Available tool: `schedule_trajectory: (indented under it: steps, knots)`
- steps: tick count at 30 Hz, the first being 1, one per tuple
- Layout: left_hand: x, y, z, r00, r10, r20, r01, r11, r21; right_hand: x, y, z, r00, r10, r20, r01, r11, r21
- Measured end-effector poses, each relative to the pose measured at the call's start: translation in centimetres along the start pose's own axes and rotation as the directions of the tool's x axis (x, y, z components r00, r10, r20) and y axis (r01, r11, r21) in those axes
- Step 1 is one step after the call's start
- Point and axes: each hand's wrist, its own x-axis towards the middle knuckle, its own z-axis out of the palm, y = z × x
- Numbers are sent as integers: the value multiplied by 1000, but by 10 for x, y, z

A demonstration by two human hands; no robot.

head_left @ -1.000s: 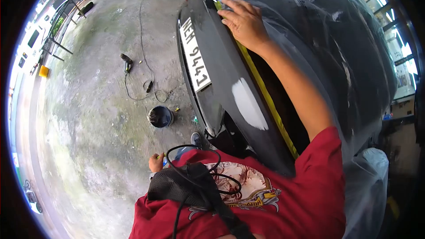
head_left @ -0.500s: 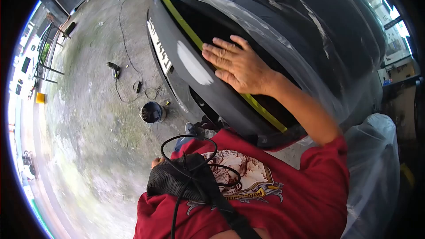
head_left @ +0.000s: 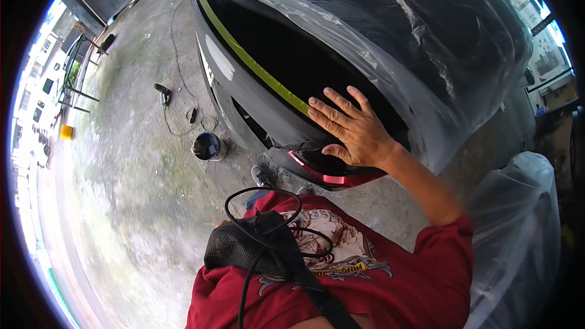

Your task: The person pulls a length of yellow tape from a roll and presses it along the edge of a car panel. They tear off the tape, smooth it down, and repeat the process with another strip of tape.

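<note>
My right hand (head_left: 356, 133) is spread open, palm down, over the rear corner of a dark car. Its fingertips are at the lower end of a yellow-green tape strip (head_left: 244, 56), and its thumb is over the red tail light (head_left: 333, 179). Nothing shows in its grasp. Along the tape runs a grey painted panel (head_left: 259, 92) with a whitish patch (head_left: 219, 58). Clear plastic sheeting (head_left: 420, 67) covers the car's upper body. My left hand cannot be made out behind the black mesh pouch (head_left: 234, 244) on my chest.
On the concrete floor (head_left: 134, 189) stand a bucket (head_left: 208, 146) and, beyond it, a corded tool (head_left: 162, 94) with its cable. A yellow block (head_left: 66, 132) lies farther left. Plastic covers another object (head_left: 521, 219) at the right.
My right hand has moved down and right along the tape, toward the tail light. The view has shifted, uncovering the tail light and more of the tape. The bit of left hand seen earlier is now hidden.
</note>
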Motion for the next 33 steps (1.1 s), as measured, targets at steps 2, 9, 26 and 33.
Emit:
schedule_trajectory:
  steps: [2,9,26,33]
  knots:
    - [-13,-5,9,1000,-18,10,18,999,-40,-15,1,0,1000,6,-16,-7,1000,-21]
    - [-59,-22,32,1000,-18,7,19,904,-427,-49,3,16,995,27,-100,-35,997,-73]
    - [-308,60,24,958,265,-110,-216,413,-885,-69,-77,40,773,283,-568,-22,907,421]
    - [-403,-117,141,980,-133,-148,-79,418,-905,-12,9,33,792,-85,-605,249,949,192]
